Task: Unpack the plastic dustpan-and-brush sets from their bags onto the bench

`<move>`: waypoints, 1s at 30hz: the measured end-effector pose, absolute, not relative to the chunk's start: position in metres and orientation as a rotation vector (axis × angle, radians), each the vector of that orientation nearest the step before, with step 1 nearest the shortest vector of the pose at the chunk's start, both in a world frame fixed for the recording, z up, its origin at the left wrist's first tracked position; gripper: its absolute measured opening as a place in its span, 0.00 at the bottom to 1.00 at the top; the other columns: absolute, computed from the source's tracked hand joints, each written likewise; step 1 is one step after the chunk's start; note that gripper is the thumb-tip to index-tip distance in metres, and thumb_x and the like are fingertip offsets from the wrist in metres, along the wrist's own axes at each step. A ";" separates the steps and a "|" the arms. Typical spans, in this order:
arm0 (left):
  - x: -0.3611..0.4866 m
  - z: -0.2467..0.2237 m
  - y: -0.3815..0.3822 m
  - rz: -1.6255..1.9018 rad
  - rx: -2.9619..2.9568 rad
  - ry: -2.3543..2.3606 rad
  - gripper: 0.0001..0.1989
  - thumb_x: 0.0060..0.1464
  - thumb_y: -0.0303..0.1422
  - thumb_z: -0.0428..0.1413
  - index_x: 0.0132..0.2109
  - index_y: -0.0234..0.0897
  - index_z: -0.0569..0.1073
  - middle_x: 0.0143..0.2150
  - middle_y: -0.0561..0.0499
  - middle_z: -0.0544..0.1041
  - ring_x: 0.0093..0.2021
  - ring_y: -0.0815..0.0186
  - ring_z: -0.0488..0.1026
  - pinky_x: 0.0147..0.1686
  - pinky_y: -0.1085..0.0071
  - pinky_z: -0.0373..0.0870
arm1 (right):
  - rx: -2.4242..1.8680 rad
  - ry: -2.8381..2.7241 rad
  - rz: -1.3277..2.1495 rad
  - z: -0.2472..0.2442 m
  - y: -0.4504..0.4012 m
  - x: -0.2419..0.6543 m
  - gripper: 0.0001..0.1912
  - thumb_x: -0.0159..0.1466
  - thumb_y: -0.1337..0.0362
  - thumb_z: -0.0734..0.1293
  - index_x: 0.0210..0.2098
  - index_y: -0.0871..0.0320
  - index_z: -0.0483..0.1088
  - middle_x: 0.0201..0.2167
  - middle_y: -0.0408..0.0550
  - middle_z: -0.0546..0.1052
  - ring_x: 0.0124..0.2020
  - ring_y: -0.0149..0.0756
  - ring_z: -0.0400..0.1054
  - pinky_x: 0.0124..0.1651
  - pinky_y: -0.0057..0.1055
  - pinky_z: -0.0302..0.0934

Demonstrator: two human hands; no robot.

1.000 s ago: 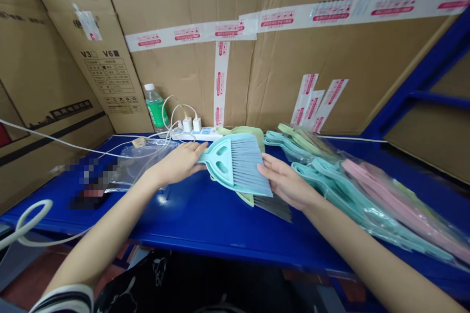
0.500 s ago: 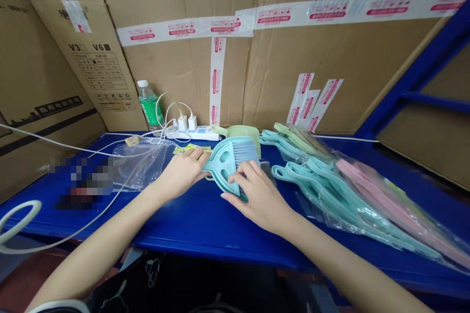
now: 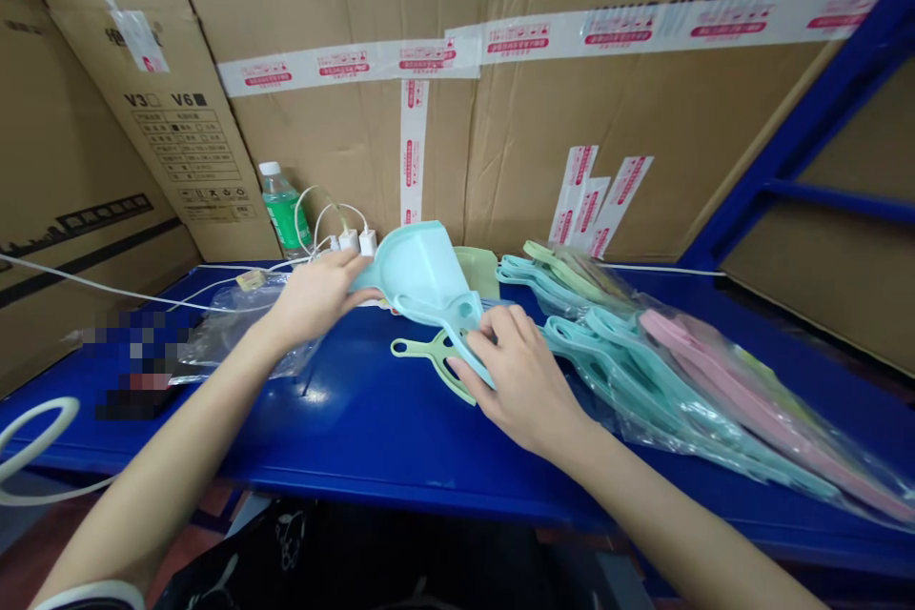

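Note:
My left hand [image 3: 321,295] is closed round the handle of a light blue dustpan [image 3: 421,262], raised above the table and tilted so its inside shows. In my right hand [image 3: 518,381] is a light blue hand brush [image 3: 464,310], gripped at its head, with its handle lying across the dustpan's lower edge. Most of the bristles are hidden behind my right fingers. Under the pair, a green hand brush [image 3: 429,350] rests on the table, partly covered. A green dustpan [image 3: 477,269] lies behind the blue one.
Bagged blue brushes and dustpans [image 3: 615,372] and a pink set [image 3: 701,381] lie on the right of the blue table [image 3: 343,429]. To the left are a clear plastic bag [image 3: 235,324], a bottle [image 3: 284,210], plugged-in chargers [image 3: 349,241] and white cables. Cardboard stands behind.
The blue dustpan and brush, together half a second ago, have come apart. My left hand has drawn the dustpan up and left, while my right hand holds the brush. The green brush is more visible.

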State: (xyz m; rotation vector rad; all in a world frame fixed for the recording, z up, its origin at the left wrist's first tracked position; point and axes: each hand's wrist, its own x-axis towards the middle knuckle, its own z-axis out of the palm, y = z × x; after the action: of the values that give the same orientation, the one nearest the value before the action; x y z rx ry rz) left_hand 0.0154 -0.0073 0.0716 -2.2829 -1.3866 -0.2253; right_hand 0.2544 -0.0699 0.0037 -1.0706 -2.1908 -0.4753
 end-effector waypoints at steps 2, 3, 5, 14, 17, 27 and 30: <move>0.009 0.082 0.011 -0.276 -2.279 -1.403 0.20 0.62 0.41 0.52 0.56 0.33 0.69 0.49 0.39 0.75 0.50 0.53 0.74 0.43 0.63 0.72 | -1.097 -2.233 -0.407 0.003 -0.073 0.254 0.14 0.69 0.62 0.57 0.32 0.60 0.69 0.36 0.57 0.69 0.39 0.46 0.62 0.40 0.43 0.64; 0.008 0.086 0.022 -0.280 -2.308 -1.384 0.20 0.62 0.40 0.53 0.56 0.33 0.69 0.49 0.40 0.76 0.50 0.54 0.73 0.45 0.63 0.71 | -1.103 -2.265 -0.366 0.001 -0.075 0.253 0.14 0.69 0.63 0.57 0.33 0.61 0.70 0.39 0.59 0.70 0.42 0.48 0.63 0.42 0.45 0.65; 0.011 0.093 0.046 -0.274 -2.385 -1.308 0.20 0.61 0.41 0.53 0.55 0.33 0.70 0.48 0.40 0.76 0.51 0.54 0.72 0.48 0.62 0.68 | -1.107 -2.330 -0.278 -0.003 -0.077 0.250 0.13 0.69 0.64 0.56 0.35 0.61 0.70 0.44 0.62 0.70 0.47 0.51 0.64 0.46 0.48 0.66; 0.059 0.088 0.125 -0.060 -2.717 -1.125 0.15 0.62 0.35 0.51 0.53 0.38 0.74 0.50 0.43 0.77 0.52 0.60 0.72 0.51 0.68 0.63 | -1.146 -2.485 0.055 -0.017 -0.077 0.247 0.15 0.69 0.57 0.59 0.40 0.62 0.70 0.57 0.66 0.67 0.64 0.61 0.55 0.56 0.56 0.64; 0.072 0.087 0.134 0.011 -2.748 -1.148 0.15 0.61 0.33 0.52 0.53 0.38 0.74 0.53 0.43 0.77 0.52 0.62 0.72 0.50 0.71 0.63 | -1.232 -2.479 0.028 -0.020 -0.073 0.244 0.15 0.68 0.57 0.62 0.41 0.65 0.71 0.56 0.68 0.68 0.64 0.65 0.54 0.58 0.57 0.62; 0.109 0.087 0.141 0.388 -2.729 -1.199 0.23 0.55 0.29 0.53 0.59 0.44 0.70 0.53 0.47 0.77 0.50 0.62 0.73 0.47 0.71 0.65 | -1.257 -2.412 0.072 -0.026 -0.070 0.241 0.16 0.66 0.57 0.64 0.45 0.64 0.70 0.59 0.70 0.66 0.66 0.63 0.49 0.59 0.66 0.54; 0.117 0.084 0.133 0.394 -2.657 -1.227 0.22 0.51 0.28 0.56 0.55 0.43 0.74 0.50 0.46 0.78 0.50 0.58 0.73 0.47 0.68 0.66 | -1.130 -2.467 -0.006 -0.016 -0.073 0.246 0.17 0.66 0.57 0.65 0.47 0.64 0.70 0.61 0.70 0.64 0.67 0.61 0.47 0.60 0.64 0.53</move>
State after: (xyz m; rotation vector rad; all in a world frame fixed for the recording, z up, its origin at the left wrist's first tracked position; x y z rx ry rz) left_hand 0.1170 0.1329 0.0843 -2.6568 -1.2274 0.3939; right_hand 0.2460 -0.0732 -0.0155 -1.1295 -2.4670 -0.0055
